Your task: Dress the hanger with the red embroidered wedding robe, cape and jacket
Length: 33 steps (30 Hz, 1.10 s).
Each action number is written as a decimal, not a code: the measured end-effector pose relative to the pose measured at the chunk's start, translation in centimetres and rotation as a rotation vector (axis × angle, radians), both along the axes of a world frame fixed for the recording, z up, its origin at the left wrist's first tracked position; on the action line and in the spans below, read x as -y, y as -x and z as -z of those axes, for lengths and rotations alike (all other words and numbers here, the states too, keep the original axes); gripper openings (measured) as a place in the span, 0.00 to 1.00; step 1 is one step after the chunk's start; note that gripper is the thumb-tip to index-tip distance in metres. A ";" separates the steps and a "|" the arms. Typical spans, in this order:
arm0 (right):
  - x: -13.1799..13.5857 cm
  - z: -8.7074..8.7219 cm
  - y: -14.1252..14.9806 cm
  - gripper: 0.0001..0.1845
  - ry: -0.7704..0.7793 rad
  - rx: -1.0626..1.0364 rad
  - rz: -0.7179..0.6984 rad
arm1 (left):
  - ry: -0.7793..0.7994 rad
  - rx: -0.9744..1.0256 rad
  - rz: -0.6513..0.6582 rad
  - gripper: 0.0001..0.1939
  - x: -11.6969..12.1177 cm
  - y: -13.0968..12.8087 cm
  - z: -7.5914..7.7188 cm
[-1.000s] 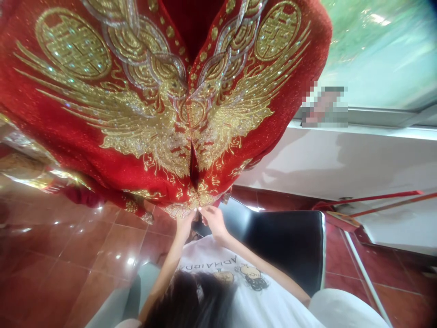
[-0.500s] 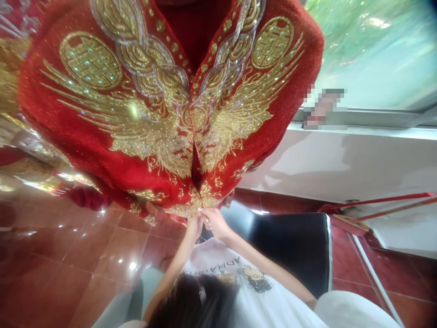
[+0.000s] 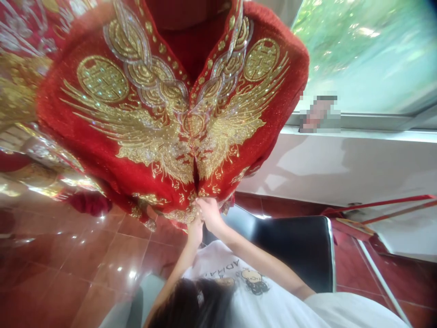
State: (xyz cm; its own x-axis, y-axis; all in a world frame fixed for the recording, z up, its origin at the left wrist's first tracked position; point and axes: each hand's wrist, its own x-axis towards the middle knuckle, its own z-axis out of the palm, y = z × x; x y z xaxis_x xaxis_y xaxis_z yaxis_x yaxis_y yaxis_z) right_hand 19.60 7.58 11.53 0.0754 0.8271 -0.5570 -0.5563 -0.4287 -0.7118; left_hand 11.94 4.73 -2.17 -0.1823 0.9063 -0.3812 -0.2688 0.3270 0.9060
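A red jacket (image 3: 136,171) with gold and silver embroidery, two winged birds and round medallions hangs in front of me, its V-shaped neckline at the top. Down its middle, the two front edges meet at the chest and part in a narrow slit lower down. At the bottom of that slit, my right hand (image 3: 209,212) is closed, fingertips pinching the front edge. Just below and to the left, my left hand (image 3: 195,226) is closed on the lower front of the jacket; its fingers are partly hidden behind the right hand.
Another gold-and-red embroidered garment (image 3: 20,91) hangs at the left. A black chair (image 3: 293,246) stands behind my right arm. At the right are a window (image 3: 355,59), a white wall (image 3: 307,168) and a red-handled wooden object (image 3: 358,223). Red tiles (image 3: 85,255) cover the floor.
My right hand has risen from beside the left hand to the bottom of the slit. The left hand is slightly lower in view, and the jacket's top appears narrower and lower.
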 end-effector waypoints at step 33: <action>-2.2 -28.2 -4.8 0.15 -0.336 -0.067 -0.404 | 0.036 0.307 -0.133 0.20 -3.0 -0.8 -0.7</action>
State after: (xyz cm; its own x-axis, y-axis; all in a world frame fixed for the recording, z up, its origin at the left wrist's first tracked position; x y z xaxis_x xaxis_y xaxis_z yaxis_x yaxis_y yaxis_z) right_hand 24.44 9.80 39.76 -0.3132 0.9165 -0.2490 -0.4432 -0.3729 -0.8152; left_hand 12.74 7.71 -1.47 -0.1695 0.8675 -0.4676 -0.5699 0.3009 0.7647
